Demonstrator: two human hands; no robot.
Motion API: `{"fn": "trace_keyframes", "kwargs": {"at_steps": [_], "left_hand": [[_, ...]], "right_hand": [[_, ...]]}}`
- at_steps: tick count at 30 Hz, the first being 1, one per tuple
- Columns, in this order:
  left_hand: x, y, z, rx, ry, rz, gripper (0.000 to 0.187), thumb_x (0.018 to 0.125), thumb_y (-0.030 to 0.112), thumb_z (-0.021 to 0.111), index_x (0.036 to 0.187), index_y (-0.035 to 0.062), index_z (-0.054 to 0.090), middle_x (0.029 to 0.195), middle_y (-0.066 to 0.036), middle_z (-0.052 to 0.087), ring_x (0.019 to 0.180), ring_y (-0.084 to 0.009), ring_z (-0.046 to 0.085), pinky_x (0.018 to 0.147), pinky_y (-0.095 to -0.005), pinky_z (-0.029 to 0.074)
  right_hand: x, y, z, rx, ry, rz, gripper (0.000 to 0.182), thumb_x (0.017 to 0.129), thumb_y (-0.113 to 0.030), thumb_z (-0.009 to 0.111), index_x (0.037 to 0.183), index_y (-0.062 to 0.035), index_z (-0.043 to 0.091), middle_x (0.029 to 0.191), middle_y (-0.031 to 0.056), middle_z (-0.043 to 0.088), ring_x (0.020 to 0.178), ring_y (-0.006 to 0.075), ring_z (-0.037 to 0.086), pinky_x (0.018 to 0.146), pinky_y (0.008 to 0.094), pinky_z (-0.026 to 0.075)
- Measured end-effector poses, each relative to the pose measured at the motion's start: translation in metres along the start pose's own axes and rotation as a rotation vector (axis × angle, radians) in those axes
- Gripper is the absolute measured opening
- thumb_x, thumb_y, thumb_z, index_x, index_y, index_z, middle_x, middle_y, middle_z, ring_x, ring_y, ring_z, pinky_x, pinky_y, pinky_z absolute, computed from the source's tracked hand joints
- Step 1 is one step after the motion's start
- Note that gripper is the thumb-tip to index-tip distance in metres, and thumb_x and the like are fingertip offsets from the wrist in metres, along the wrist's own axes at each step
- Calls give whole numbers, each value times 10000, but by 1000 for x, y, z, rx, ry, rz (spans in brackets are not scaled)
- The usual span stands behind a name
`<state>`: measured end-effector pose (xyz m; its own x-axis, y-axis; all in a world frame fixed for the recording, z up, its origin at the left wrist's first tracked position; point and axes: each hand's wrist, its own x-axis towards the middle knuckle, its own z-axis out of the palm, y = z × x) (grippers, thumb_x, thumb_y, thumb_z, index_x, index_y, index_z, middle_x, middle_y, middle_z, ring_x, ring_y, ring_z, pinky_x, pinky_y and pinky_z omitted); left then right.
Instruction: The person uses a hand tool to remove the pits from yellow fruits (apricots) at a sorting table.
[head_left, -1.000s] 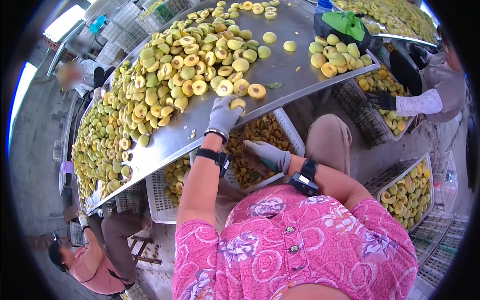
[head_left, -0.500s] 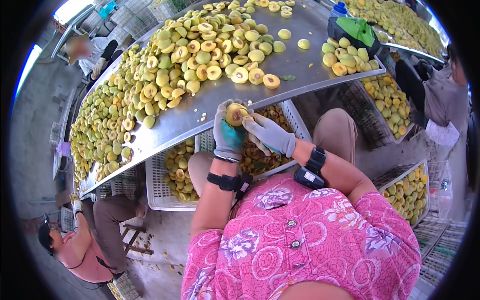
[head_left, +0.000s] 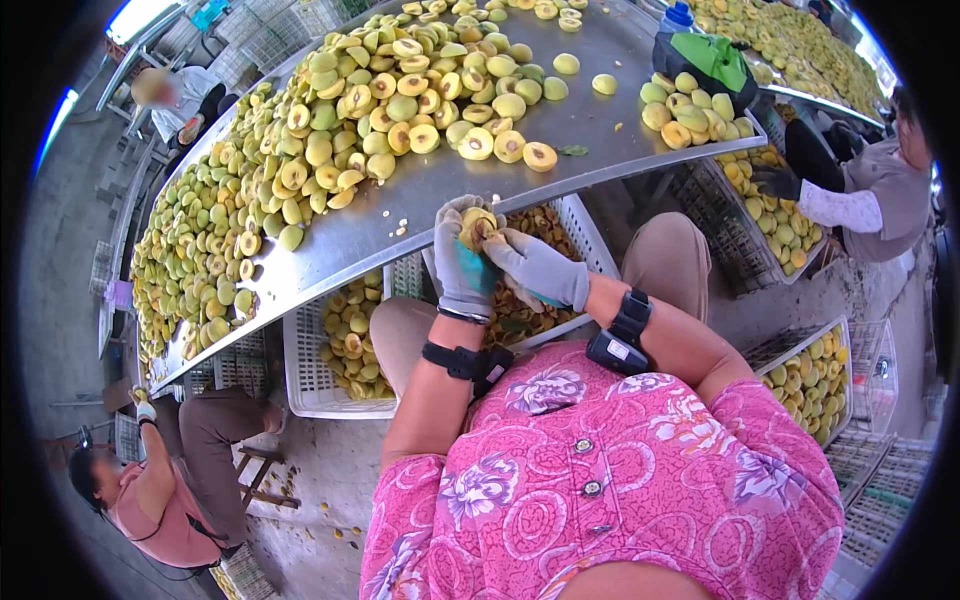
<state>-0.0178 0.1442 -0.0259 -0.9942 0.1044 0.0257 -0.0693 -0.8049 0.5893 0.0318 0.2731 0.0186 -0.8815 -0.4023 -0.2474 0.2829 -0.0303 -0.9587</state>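
Note:
In a grey glove with a teal palm, my left hand (head_left: 463, 270) is closed around a yellow-green stone-fruit half (head_left: 477, 226), cut side showing a brown hollow. My right hand (head_left: 545, 270), gloved in grey, has its thumb and fingers pinched at the fruit's right edge; anything small between the fingertips is hidden. Both hands are just off the front edge of the metal table (head_left: 420, 205). A large heap of fruit halves (head_left: 400, 110) lies on that table. Below my hands, a white crate (head_left: 592, 240) contains brownish fruit pieces.
A white crate (head_left: 340, 408) of fruit halves stands at my left knee, and more filled crates (head_left: 735, 235) stand to the right. A dark bag with green cloth (head_left: 710, 60) sits on the table's right end. Co-workers (head_left: 165, 500) sit at left and right.
The fruit half has turned in my left hand, and my right fingers now cover more of its edge. At right, a co-worker's dark-gloved hand has come over a crate of fruit.

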Motion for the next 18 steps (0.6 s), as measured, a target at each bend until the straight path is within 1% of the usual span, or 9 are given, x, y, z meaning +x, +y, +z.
{"fn": "trace_keyframes", "kwargs": {"at_steps": [1,5,7,8,10,14,16,17,18], "left_hand": [[-2,0,3,35,16,36,285,945,270,447,1055,24,540,1027,-126,571,952,-271,566,882,-453,500],[-5,4,8,52,83,10,314,964,317,451,1039,26,541,990,-121,583,928,-272,577,842,-457,516],[-4,8,7,12,87,-95,383,981,402,458,995,29,546,929,-114,594,862,-272,595,776,-438,540],[-3,8,8,12,89,-96,383,981,402,458,995,29,546,929,-114,594,862,-272,595,776,-438,540],[-3,6,11,151,155,-35,459,973,488,461,950,39,553,884,-109,600,808,-267,606,712,-413,557],[-8,10,17,311,152,54,452,992,462,437,891,39,562,858,-94,594,768,-217,604,682,-363,559],[-8,16,18,145,119,-103,495,958,520,469,896,38,566,869,-123,606,746,-242,616,700,-382,566],[-9,16,17,144,120,-104,495,958,520,469,896,38,566,869,-123,606,746,-242,616,700,-382,566],[-9,15,15,261,112,-66,495,958,518,472,893,37,568,861,-124,609,737,-239,617,699,-378,566]], "right_hand": [[0,0,0,-21,-10,-5,377,1001,-386,438,1194,-63,455,592,5,454,344,110,423,287,274,345],[0,3,-4,25,-68,2,355,1003,-379,437,1142,-55,472,601,13,465,344,116,422,290,277,336],[1,6,-6,62,-110,46,341,1002,-379,441,1096,-53,478,609,17,478,343,120,424,292,278,331],[0,5,-4,63,-110,47,341,1002,-379,441,1096,-53,478,609,17,478,343,120,424,292,278,331],[-4,-1,1,26,-65,36,342,999,-394,446,1071,-61,474,618,17,485,349,121,430,295,274,335],[0,7,-3,94,-74,36,340,994,-414,451,1024,-76,473,607,13,478,355,117,428,301,271,341],[-2,7,-6,91,-196,79,349,988,-437,455,990,-88,472,582,5,456,359,109,420,304,270,343],[-3,8,-6,91,-196,81,349,988,-437,455,990,-88,472,582,5,456,359,109,420,304,270,343],[-3,8,-5,81,-190,89,350,984,-448,456,972,-98,472,566,2,443,354,112,414,302,273,343]]}}
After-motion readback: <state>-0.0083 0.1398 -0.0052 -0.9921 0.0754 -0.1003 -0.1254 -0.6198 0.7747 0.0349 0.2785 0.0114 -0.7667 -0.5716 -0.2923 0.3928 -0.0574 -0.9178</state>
